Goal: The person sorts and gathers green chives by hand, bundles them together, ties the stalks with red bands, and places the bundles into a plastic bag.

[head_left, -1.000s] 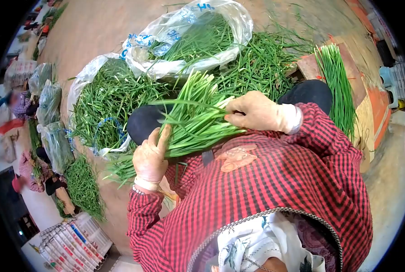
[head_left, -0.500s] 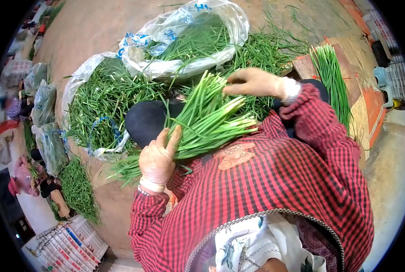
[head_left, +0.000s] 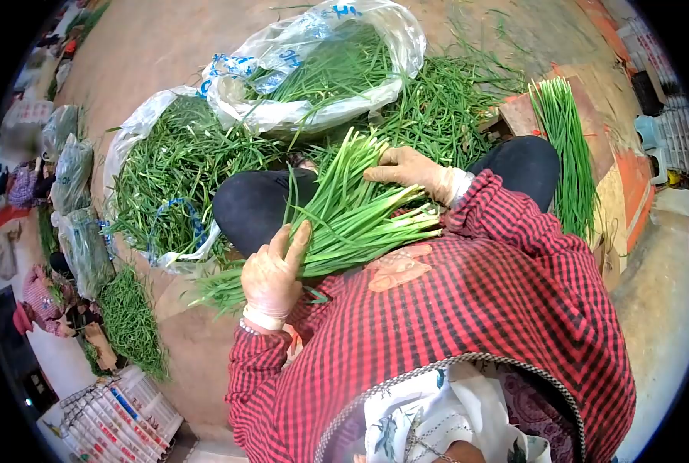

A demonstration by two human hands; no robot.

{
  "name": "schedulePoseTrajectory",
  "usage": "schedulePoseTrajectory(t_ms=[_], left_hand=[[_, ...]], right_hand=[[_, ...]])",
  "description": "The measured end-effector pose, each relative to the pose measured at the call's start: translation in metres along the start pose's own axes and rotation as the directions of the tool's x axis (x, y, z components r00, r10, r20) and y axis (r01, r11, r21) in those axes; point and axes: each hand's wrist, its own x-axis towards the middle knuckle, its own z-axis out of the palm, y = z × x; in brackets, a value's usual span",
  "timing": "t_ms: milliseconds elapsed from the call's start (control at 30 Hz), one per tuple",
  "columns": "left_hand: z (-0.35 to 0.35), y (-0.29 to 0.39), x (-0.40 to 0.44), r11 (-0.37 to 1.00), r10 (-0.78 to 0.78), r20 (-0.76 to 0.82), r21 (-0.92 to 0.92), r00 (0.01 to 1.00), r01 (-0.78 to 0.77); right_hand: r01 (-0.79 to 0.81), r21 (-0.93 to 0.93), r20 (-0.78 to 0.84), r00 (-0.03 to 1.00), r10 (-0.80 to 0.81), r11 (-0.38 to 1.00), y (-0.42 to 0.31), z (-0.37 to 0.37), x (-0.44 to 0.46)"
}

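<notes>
A loose bunch of garlic chives (head_left: 344,224) lies across my lap, its pale stem ends fanned to the upper right and its leaf tips trailing to the lower left. My left hand (head_left: 271,270), in a thin pale glove, grips the leafy part, with two fingers on top and the thumb hidden. At the pale ends, my gloved right hand (head_left: 418,174) has its fingers bent onto the upper stalks; its thumb is not clearly visible. A neat bundle of chives (head_left: 564,147) rests on a board to the right of my knee.
Ahead stands an open plastic bag (head_left: 313,116) with chives in it. A second bag's heap of chives (head_left: 182,170) spreads at the left, and loose greens (head_left: 452,100) lie behind my right hand. Filled bags (head_left: 72,177), another person (head_left: 43,297) and a white crate (head_left: 113,417) are farther left.
My right hand has come down and to the left, from just off the stem ends onto the stalks. My left hand keeps its grip and has shifted very slightly.
</notes>
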Motion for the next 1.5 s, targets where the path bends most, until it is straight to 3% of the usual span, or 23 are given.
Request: schedulePoseTrajectory(t_ms=[100, 133, 233, 400, 467, 533, 567, 600, 667, 700, 767, 800, 833, 900, 933, 1033, 1167, 1267, 1367, 1400, 1433, 1467, 1500], left_hand=[[-0.001, -0.003, -0.001, 0.999, 0.024, -0.019, -0.025, 1.0, -0.024], [-0.001, -0.003, -0.001, 0.998, 0.041, -0.032, -0.037, 0.999, -0.042], [0.0, 0.001, 0.001, 0.997, 0.056, -0.038, -0.053, 0.998, -0.058], [0.0, 0.009, 0.007, 0.991, 0.073, -0.078, -0.105, 0.994, -0.081], [0.0, 0.006, 0.005, 0.993, 0.039, -0.07, -0.11, 0.997, -0.047], [0.0, 0.003, 0.001, 0.992, 0.019, -0.046, -0.127, 0.999, -0.025], [0.001, 0.002, -0.002, 0.992, -0.013, -0.042, -0.126, 0.999, 0.008], [0.002, 0.001, -0.005, 0.992, -0.044, -0.037, -0.124, 0.998, 0.039], [0.003, 0.001, -0.007, 0.994, -0.034, -0.048, -0.11, 0.998, 0.028], [0.003, 0.002, -0.008, 0.995, -0.022, -0.037, -0.095, 0.999, 0.019], [0.004, 0.003, -0.005, 0.997, -0.007, -0.027, -0.081, 1.0, 0.005], [0.004, 0.003, -0.004, 0.998, 0.02, -0.035, -0.067, 0.999, -0.022], [0.003, 0.003, -0.003, 0.997, 0.047, -0.04, -0.052, 0.998, -0.049], [-0.001, 0.004, -0.002, 0.996, 0.054, -0.039, -0.068, 0.998, -0.056], [-0.003, 0.005, -0.001, 0.995, 0.056, -0.04, -0.086, 0.998, -0.06], [-0.004, 0.001, -0.006, 0.986, 0.031, -0.005, -0.163, 0.999, -0.032], [-0.005, -0.002, -0.005, 0.967, -0.024, 0.014, -0.252, 1.0, 0.027], [0.002, -0.005, -0.002, 0.899, -0.117, -0.125, -0.435, 0.985, 0.051], [0.001, -0.011, 0.001, 0.57, -0.346, 0.17, -0.743, 0.923, 0.351], [0.0, -0.01, 0.006, 0.577, -0.344, 0.162, -0.741, 0.925, 0.344], [-0.002, -0.007, 0.012, 0.286, -0.344, 0.289, -0.874, 0.894, 0.392], [-0.004, -0.002, 0.018, -0.035, -0.301, 0.407, -0.909, 0.863, 0.416], [-0.011, 0.003, 0.023, -0.181, -0.251, 0.432, -0.9, 0.866, 0.396]], right_hand=[[0.115, -0.131, -0.051, 0.991, -0.122, 0.985, -0.011, -0.001, -0.015], [0.282, -0.073, 0.002, 0.959, -0.283, 0.957, 0.001, -0.009, -0.019], [0.27, -0.142, 0.006, 0.962, -0.272, 0.952, 0.006, -0.017, -0.025], [0.163, -0.158, -0.326, 0.922, -0.207, 0.974, 0.008, -0.034, -0.033], [0.206, 0.248, -0.467, 0.881, -0.069, 0.947, 0.01, -0.052, -0.037], [0.288, 0.239, -0.596, 0.797, -0.094, 0.927, 0.034, -0.09, -0.029], [0.34, 0.198, -0.636, 0.758, -0.143, 0.92, 0.051, -0.114, -0.024], [0.036, -0.19, -0.721, 0.673, -0.164, 0.981, 0.033, -0.127, -0.04], [-0.213, -0.466, -0.633, 0.758, -0.156, 0.859, 0.046, -0.156, -0.032], [-0.215, -0.464, -0.636, 0.756, -0.155, 0.859, 0.042, -0.149, -0.031], [-0.02, -0.667, -0.531, 0.715, -0.456, 0.745, 0.021, -0.114, -0.021], [0.07, -0.558, -0.373, 0.869, -0.325, 0.827, -0.006, -0.096, -0.026], [0.235, -0.529, -0.198, 0.9, -0.388, 0.815, -0.014, -0.078, -0.024], [0.243, -0.51, 0.012, 0.961, -0.275, 0.825, -0.021, -0.052, -0.013], [0.286, -0.59, -0.002, 0.935, -0.355, 0.755, -0.011, -0.039, -0.005], [0.127, -0.299, -0.034, 0.989, -0.143, 0.946, -0.014, -0.033, -0.006], [0.227, -0.208, -0.166, 0.95, -0.264, 0.951, -0.002, -0.064, -0.016], [0.131, -0.081, -0.34, 0.928, -0.151, 0.988, -0.007, -0.103, -0.037], [0.137, -0.202, -0.274, 0.943, -0.19, 0.97, 0.001, -0.099, -0.036], [0.177, -0.194, -0.26, 0.939, -0.225, 0.965, -0.004, -0.082, -0.037], [0.112, -0.113, -0.131, 0.983, -0.126, 0.987, -0.01, -0.075, -0.036], [0.243, -0.098, -0.169, 0.952, -0.256, 0.965, -0.008, -0.056, -0.033], [0.216, 0.012, -0.068, 0.974, -0.215, 0.976, -0.01, -0.05, -0.03]])
